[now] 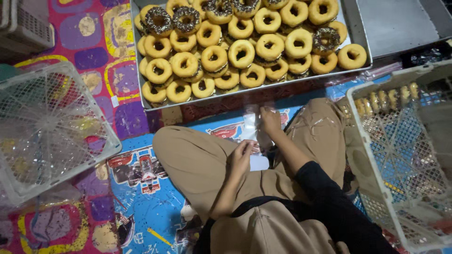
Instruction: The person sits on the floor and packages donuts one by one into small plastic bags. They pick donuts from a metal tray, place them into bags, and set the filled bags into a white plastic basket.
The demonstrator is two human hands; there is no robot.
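While seated cross-legged, left hand [241, 157] and right hand [270, 120] pinch clear thin plastic bag [252, 126] below heaped metal doughnut tray [360, 33].

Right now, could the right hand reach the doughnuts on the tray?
Probably yes. The right hand is just below the tray edge, with nothing between it and the doughnuts. But both it and the left hand are holding a clear plastic bag.
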